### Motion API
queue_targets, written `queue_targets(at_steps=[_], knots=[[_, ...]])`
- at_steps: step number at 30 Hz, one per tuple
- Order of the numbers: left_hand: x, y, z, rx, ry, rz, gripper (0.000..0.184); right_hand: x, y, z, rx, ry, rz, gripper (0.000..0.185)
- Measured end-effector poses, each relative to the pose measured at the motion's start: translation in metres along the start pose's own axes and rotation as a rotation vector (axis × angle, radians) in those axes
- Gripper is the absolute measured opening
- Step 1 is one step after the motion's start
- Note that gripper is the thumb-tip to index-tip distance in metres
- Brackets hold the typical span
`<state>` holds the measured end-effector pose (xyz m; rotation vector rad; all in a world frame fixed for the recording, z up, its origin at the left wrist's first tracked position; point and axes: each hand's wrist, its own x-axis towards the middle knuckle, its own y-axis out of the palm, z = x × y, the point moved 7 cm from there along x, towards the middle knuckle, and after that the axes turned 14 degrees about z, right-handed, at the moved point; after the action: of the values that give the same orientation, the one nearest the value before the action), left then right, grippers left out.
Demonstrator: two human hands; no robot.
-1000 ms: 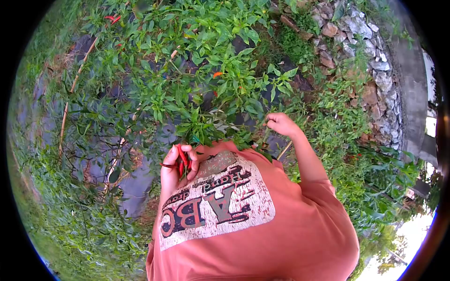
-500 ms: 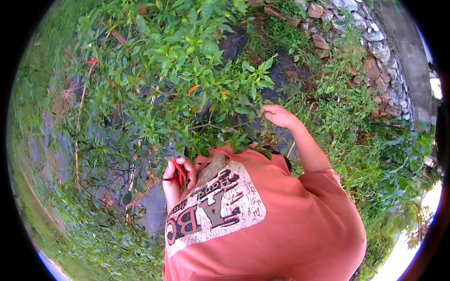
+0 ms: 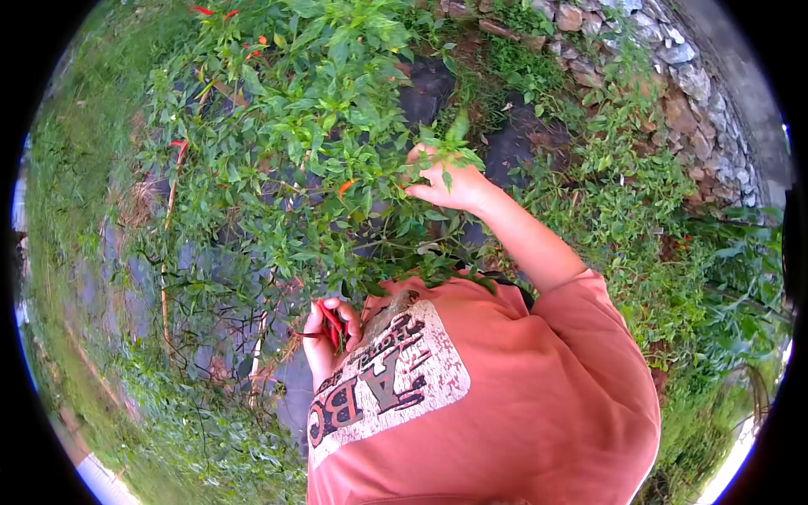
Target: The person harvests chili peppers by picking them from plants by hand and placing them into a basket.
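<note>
Low in the view, close to the shirt front, my left hand (image 3: 318, 352) is closed around several red chili peppers (image 3: 331, 320). My right hand (image 3: 454, 187) reaches among the leaves of a chili plant (image 3: 324, 126), thumb and forefinger apart. Leaves cover part of its fingers, and no pepper shows between them. An orange chili pepper (image 3: 346, 188) hangs on the plant left of the right hand's fingertips.
More red peppers (image 3: 179, 145) hang on the plants at the far left and top. Thin stakes (image 3: 167, 252) stand among the stems. Dark ground sheeting (image 3: 425, 88) shows between rows. A stone wall (image 3: 694, 93) runs along the upper right.
My right hand has moved left and up into the foliage, and its fingers have spread. The left hand still holds the peppers. The view has shifted slightly.
</note>
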<state>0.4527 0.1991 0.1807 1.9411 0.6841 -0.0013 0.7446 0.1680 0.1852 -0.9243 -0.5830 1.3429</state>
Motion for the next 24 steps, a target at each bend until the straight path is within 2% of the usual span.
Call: queue_targets(at_steps=[1,2,3,5,9,11,12,13,15,16,17,19,20,23,24], knots=[[-0.001,-0.001,0.0,-0.02,0.009,-0.011,0.035,0.003,0.0,0.008,-0.016,-0.131,0.004,0.035],[-0.002,-0.001,0.0,-0.039,0.015,-0.021,0.035,0.002,0.011,-0.007,-0.003,0.065,0.185,0.036],[-0.003,-0.003,0.001,-0.04,0.019,-0.025,0.035,0.003,0.01,-0.011,-0.044,0.09,0.2,0.034],[-0.006,-0.01,0.003,-0.083,0.03,-0.108,0.035,0.001,0.009,-0.018,0.057,0.235,0.369,0.032],[-0.003,0.001,0.001,-0.089,0.024,-0.006,0.034,0.001,0.003,-0.024,0.04,0.084,0.227,0.033],[-0.003,0.002,0.0,-0.096,0.035,-0.043,0.034,0.003,0.01,-0.038,0.205,0.243,0.303,0.035],[-0.002,0.002,0.0,-0.096,0.039,-0.043,0.034,0.008,0.027,-0.061,0.272,0.191,0.196,0.035],[-0.001,0.003,-0.001,-0.095,0.038,-0.027,0.034,0.007,0.025,-0.06,0.27,0.187,0.195,0.035],[0.001,0.004,-0.002,-0.094,0.04,-0.008,0.034,0.003,0.022,-0.061,0.376,0.274,0.166,0.022],[0.002,0.004,-0.001,-0.099,0.039,0.002,0.034,0.004,0.015,-0.055,0.577,0.159,0.122,0.019],[0.002,0.004,-0.001,-0.104,0.036,0.011,0.034,0.002,0.015,-0.052,0.575,0.157,0.122,0.019],[0.004,0.005,-0.001,-0.095,0.046,0.02,0.034,-0.007,0.023,-0.06,1.05,0.303,0.026,0.018],[0.005,0.006,-0.002,-0.085,0.053,0.027,0.034,-0.009,0.024,-0.06,1.047,0.301,0.026,0.018],[0.006,0.002,-0.001,-0.089,0.069,-0.01,0.035,-0.018,0.045,-0.063,1.552,0.37,0.062,0.016],[0.005,0.002,-0.001,-0.092,0.074,-0.012,0.035,-0.019,0.042,-0.056,1.606,0.346,0.035,0.014]])
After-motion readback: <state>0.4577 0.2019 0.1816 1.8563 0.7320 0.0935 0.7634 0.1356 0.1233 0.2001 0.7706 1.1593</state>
